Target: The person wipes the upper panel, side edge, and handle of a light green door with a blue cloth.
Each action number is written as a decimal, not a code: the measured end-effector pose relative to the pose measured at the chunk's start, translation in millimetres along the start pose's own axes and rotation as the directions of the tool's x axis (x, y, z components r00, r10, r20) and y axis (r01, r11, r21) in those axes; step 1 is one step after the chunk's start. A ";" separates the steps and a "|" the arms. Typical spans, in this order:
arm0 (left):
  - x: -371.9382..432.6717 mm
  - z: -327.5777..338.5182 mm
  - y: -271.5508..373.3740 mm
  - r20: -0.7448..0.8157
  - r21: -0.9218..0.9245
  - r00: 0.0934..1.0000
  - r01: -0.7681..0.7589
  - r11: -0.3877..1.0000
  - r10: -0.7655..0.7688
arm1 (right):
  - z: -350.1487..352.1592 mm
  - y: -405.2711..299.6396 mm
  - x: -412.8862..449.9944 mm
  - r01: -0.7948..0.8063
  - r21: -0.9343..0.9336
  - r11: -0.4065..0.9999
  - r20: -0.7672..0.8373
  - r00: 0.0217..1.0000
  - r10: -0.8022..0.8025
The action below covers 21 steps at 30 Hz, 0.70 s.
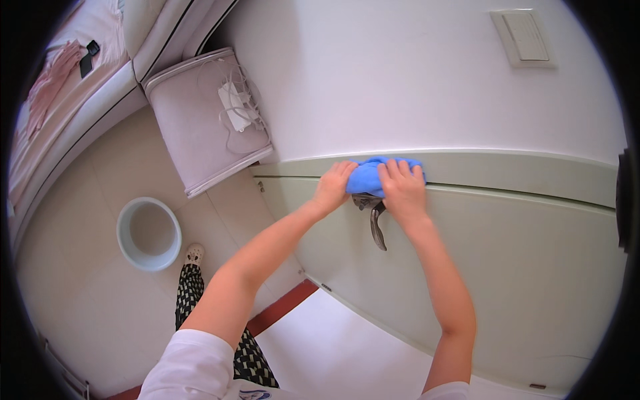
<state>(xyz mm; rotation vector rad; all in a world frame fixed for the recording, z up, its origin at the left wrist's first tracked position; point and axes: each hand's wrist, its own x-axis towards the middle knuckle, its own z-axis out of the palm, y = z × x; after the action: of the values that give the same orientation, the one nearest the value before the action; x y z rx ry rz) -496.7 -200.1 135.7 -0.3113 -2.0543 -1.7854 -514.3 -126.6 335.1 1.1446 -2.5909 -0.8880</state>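
A blue cloth (367, 179) lies bunched against the edge of a pale green door (500, 260), beside the green frame strip (520, 167). My left hand (334, 186) grips the left side of the cloth, fingers bent over it. On its right side, my right hand (404, 192) presses it down with the fingers spread a little. Just below the cloth is a dark metal door handle (378, 230), its lever curving toward me. Cloth and right hand hide part of the handle's plate.
A light blue basin (122, 232) holding cloudy liquid stands on the tiled floor, near my shoe (195, 254). Against the wall, a pale padded nightstand (190, 120) carries a white power strip (234, 107) with cables. A bed (107, 80) is at upper left; a light switch (525, 37) at upper right.
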 end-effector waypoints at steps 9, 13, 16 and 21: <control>-16.4 1.6 -27.6 -0.018 -0.003 0.999 0.047 0.999 -0.047 | 25.8 -36.6 14.0 -0.095 -0.072 0.993 0.212 0.971 0.108; -27.9 5.8 -46.2 0.008 -0.001 0.994 0.108 0.994 -0.108 | 56.1 -57.2 14.0 -0.138 -0.128 0.982 0.226 0.960 0.165; -34.0 1.8 -59.6 0.054 -0.003 0.989 0.136 0.991 -0.136 | 63.1 -71.8 22.5 -0.178 -0.180 0.967 0.265 0.938 0.222; -52.2 4.8 -79.3 0.019 0.037 0.980 0.198 0.980 -0.199 | 99.5 -98.4 15.8 -0.230 -0.172 0.958 0.219 0.939 0.265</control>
<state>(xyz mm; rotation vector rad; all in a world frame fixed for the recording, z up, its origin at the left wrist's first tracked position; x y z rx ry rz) -483.9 -203.2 41.6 -0.1197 -2.1964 -1.8639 -502.3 -144.9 196.0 0.6889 -2.7226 -1.1935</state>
